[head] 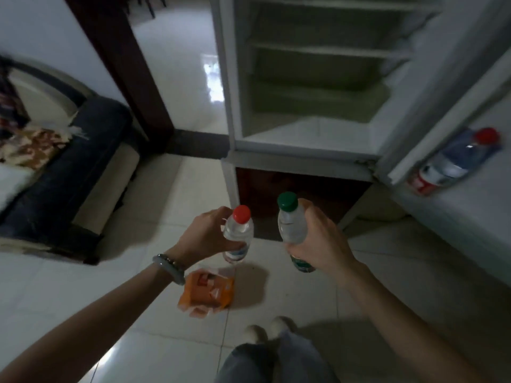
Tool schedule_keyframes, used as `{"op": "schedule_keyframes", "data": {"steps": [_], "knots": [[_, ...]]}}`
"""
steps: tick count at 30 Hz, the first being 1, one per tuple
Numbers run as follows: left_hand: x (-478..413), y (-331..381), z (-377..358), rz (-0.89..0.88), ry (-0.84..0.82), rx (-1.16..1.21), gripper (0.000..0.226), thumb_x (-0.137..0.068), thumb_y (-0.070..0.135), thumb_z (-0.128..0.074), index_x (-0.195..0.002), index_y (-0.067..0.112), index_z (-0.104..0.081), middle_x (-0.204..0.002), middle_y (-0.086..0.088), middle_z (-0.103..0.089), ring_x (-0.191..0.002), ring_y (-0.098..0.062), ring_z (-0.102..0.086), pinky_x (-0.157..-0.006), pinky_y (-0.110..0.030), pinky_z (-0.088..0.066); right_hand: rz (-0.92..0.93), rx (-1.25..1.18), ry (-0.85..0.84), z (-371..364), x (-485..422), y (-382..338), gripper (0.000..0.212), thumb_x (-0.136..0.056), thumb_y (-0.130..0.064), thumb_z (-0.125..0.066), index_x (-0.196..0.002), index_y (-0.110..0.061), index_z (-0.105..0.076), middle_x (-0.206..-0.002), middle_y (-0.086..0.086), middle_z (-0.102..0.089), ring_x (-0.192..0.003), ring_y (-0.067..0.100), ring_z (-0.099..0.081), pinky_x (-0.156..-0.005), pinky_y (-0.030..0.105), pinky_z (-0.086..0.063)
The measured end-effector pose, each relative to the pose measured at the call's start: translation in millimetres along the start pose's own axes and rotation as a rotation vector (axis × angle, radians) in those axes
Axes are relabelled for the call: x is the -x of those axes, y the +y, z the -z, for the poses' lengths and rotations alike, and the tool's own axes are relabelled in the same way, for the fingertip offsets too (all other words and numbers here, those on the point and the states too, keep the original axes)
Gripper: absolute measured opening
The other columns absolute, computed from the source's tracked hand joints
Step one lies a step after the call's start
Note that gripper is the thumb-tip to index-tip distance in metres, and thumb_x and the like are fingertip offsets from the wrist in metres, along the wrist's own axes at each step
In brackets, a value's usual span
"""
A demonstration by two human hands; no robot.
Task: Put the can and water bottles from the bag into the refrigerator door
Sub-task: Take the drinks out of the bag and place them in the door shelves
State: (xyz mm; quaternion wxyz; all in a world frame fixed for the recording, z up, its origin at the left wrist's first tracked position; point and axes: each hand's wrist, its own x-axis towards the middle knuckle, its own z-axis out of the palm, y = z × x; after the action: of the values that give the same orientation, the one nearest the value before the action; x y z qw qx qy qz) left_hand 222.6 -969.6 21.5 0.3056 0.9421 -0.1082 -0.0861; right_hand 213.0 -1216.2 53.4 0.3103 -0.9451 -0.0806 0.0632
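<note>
Each hand is closed around one upright bottle, the left hand (206, 234) on the red-capped bottle (238, 233) and the right hand (322, 239) on the green-capped bottle (292, 228), held ready above the bag (206, 293) for loading beside the bottle (459, 158) already in the refrigerator door (470, 222) shelf.

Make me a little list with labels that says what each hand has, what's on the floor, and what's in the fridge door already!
left hand: holds a clear plastic water bottle with a red cap
right hand: holds a clear plastic water bottle with a green cap
floor: orange plastic bag lies below the hands
white refrigerator door: open, holding a red-capped bottle and a red and white can
fridge shelves: look bare
</note>
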Motion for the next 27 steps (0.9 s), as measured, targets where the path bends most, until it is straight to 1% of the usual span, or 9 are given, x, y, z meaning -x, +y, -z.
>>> {"op": "schedule_keyframes", "data": {"steps": [2, 4, 6, 8, 12, 15, 18, 22, 27], "knots": [[-21.8, 29.7, 4.4, -0.108, 0.011, -0.023, 0.052, -0.063, 0.035, -0.082, -0.105, 0.014, -0.060, -0.098, -0.004, -0.069, -0.085, -0.018, -0.064, -0.071, -0.027, -0.050, -0.058, 0.009, 0.108, 22.0, 9.9, 7.4, 0.077, -0.060, -0.034, -0.078, -0.123, -0.027, -0.035, -0.113, -0.002, -0.055, -0.106, 0.023, -0.052, -0.079, 0.038, -0.049], [-44.7, 58.9, 6.7, -0.211, -0.001, -0.030, 0.051, -0.063, 0.034, -0.082, -0.103, 0.013, -0.060, -0.096, 0.000, -0.067, -0.084, -0.017, -0.063, -0.071, -0.024, -0.046, -0.118, 0.017, 0.202, 44.3, 21.6, 15.6, 0.083, -0.059, -0.034, -0.081, -0.126, -0.026, -0.034, -0.118, -0.001, -0.055, -0.109, 0.024, -0.050, -0.081, 0.037, -0.047], [-69.4, 89.8, 6.4, -0.303, -0.052, -0.011, 0.056, -0.063, 0.040, -0.080, -0.108, 0.015, -0.059, -0.102, 0.003, -0.066, -0.091, -0.014, -0.063, -0.077, -0.028, -0.051, -0.182, 0.014, 0.285, 68.0, 34.6, 25.1, 0.083, -0.059, -0.033, -0.083, -0.127, -0.024, -0.035, -0.120, 0.001, -0.055, -0.111, 0.023, -0.051, -0.085, 0.039, -0.047], [-92.1, 125.1, 3.5, -0.397, -0.073, 0.023, 0.056, -0.062, 0.042, -0.080, -0.108, 0.016, -0.060, -0.102, 0.001, -0.068, -0.091, -0.012, -0.064, -0.079, -0.032, -0.054, -0.257, -0.024, 0.369, 94.6, 47.2, 36.1, 0.083, -0.059, -0.033, -0.083, -0.126, -0.023, -0.036, -0.121, 0.003, -0.055, -0.112, 0.023, -0.051, -0.087, 0.041, -0.048], [-124.1, 204.3, -12.6, -0.527, -0.041, 0.106, 0.048, -0.062, 0.034, -0.083, -0.100, 0.015, -0.060, -0.089, 0.005, -0.066, -0.081, -0.009, -0.061, -0.070, -0.023, -0.047, -0.375, -0.040, 0.594, 147.9, 74.5, 64.2, 0.086, -0.056, -0.034, -0.084, -0.126, -0.022, -0.035, -0.116, 0.007, -0.057, -0.105, 0.027, -0.055, -0.082, 0.043, -0.051], [-146.8, 255.9, -34.7, -0.559, -0.025, 0.163, 0.052, -0.060, 0.040, -0.083, -0.099, 0.016, -0.060, -0.089, 0.004, -0.067, -0.080, -0.010, -0.062, -0.070, -0.025, -0.049, -0.406, 0.012, 0.737, 183.3, 90.5, 84.2, 0.086, -0.057, -0.029, -0.085, -0.127, -0.017, -0.037, -0.114, 0.008, -0.057, -0.102, 0.027, -0.054, -0.079, 0.035, -0.048], [-164.6, 299.1, -59.2, -0.605, -0.042, 0.208, 0.052, -0.062, 0.037, -0.083, -0.104, 0.016, -0.060, -0.091, 0.007, -0.065, -0.081, -0.008, -0.061, -0.068, -0.018, -0.047, -0.433, 0.052, 0.783, 211.8, 98.1, 110.0, 0.086, -0.058, -0.026, -0.085, -0.128, -0.016, -0.037, -0.117, 0.010, -0.056, -0.105, 0.030, -0.053, -0.082, 0.037, -0.047], [-185.0, 341.6, -86.9, -0.641, -0.084, 0.251, 0.053, -0.067, 0.030, -0.081, -0.112, 0.015, -0.057, -0.095, 0.009, -0.063, -0.086, -0.007, -0.060, -0.072, -0.019, -0.044, -0.466, 0.007, 0.822, 234.1, 97.6, 156.8, 0.086, -0.056, -0.030, -0.085, -0.126, -0.022, -0.035, -0.116, 0.007, -0.057, -0.106, 0.028, -0.054, -0.085, 0.047, -0.051], [-209.6, 371.7, -118.1, -0.679, -0.086, 0.183, 0.050, -0.072, 0.036, -0.076, -0.114, 0.018, -0.056, -0.103, 0.003, -0.066, -0.089, -0.013, -0.062, -0.076, -0.028, -0.050, -0.468, -0.019, 0.829, 243.6, 78.7, 204.1, 0.080, -0.061, -0.023, -0.083, -0.126, -0.019, -0.037, -0.115, 0.006, -0.057, -0.106, 0.025, -0.053, -0.086, 0.042, -0.050]]}}
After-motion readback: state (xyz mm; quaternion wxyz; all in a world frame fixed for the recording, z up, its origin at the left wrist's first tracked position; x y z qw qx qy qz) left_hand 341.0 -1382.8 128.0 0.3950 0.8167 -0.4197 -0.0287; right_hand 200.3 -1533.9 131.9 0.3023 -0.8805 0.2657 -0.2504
